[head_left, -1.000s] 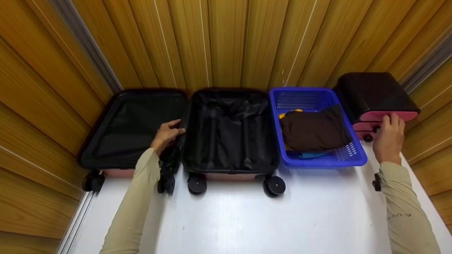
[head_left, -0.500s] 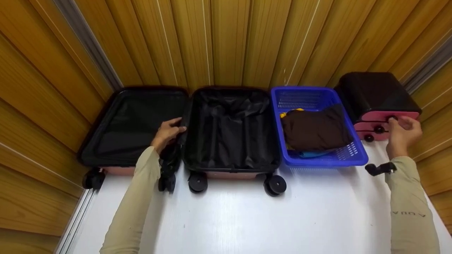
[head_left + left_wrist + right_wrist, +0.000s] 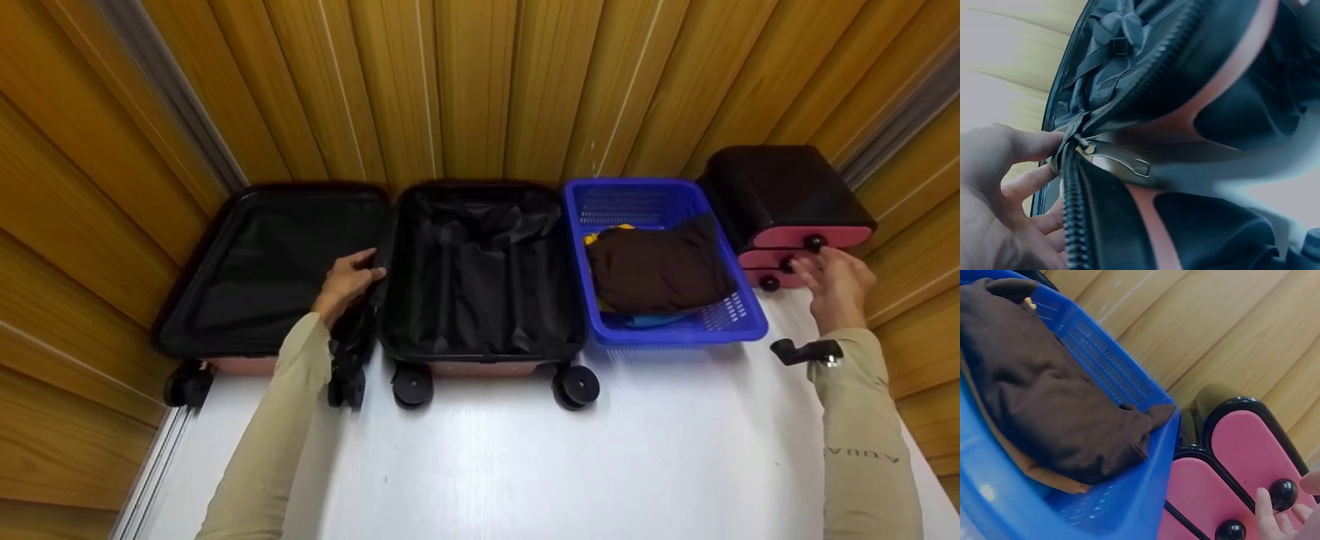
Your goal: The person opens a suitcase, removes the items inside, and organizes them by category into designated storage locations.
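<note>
An open suitcase (image 3: 486,352) lies with its two black-lined halves side by side in the head view. My left hand (image 3: 349,285) is at the seam between the halves, fingers extended, the tips touching the edge. There, in the left wrist view, thumb and forefinger meet a dark fabric strap next to a zipper pull (image 3: 1120,160). On the far right stands a small black drawer box (image 3: 795,184) with pink fronts. My right hand (image 3: 841,289) is in front of it, fingers spread. In the right wrist view its fingertips surround a round black knob (image 3: 1283,494), with a gap showing on the thumb side.
Between suitcase and drawer box sits a blue plastic basket (image 3: 679,337) with a folded dark brown garment (image 3: 660,270) over yellow and blue cloth. Black suitcase wheels (image 3: 577,386) point toward the front of the white surface (image 3: 487,465). A wood-panelled wall (image 3: 480,90) stands behind.
My right hand has drawn back from the top drawer front, uncovering its knob, and its fingers have spread. The left hand keeps its place. The head view has shifted slightly.
</note>
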`<state>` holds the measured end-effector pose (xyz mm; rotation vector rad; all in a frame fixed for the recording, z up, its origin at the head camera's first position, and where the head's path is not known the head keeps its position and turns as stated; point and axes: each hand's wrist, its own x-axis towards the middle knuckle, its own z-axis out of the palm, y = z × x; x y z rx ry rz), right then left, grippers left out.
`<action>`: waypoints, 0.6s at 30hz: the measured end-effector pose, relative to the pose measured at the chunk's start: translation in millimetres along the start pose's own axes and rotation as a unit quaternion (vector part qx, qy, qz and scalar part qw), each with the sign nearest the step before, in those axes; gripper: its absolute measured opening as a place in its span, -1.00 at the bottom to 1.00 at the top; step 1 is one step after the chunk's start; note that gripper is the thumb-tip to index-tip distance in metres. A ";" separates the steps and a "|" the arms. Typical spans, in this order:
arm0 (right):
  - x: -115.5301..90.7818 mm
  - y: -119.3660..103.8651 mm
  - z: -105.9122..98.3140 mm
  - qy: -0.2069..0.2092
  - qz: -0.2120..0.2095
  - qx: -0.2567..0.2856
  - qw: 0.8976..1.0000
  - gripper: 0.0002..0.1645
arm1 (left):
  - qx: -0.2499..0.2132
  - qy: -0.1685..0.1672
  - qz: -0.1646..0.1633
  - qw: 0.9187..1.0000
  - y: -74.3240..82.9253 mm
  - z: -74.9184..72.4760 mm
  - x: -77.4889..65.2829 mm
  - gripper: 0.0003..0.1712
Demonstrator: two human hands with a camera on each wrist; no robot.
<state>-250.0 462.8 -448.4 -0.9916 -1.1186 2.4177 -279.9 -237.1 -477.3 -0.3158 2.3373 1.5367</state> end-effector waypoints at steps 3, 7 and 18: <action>-4.2 8.6 12.1 -0.017 -0.010 -0.043 0.999 -0.86 | 0.047 0.007 0.013 0.999 -3.3 -5.3 -3.6 -0.25; -11.9 18.3 24.9 -0.056 -0.058 -0.088 0.993 -0.79 | 0.123 0.015 0.035 0.992 -2.7 -6.8 -5.8 -0.26; -42.4 44.7 60.7 -0.218 -0.195 -0.228 0.929 -0.89 | 0.250 0.101 0.130 0.954 2.4 -6.8 -15.3 -0.39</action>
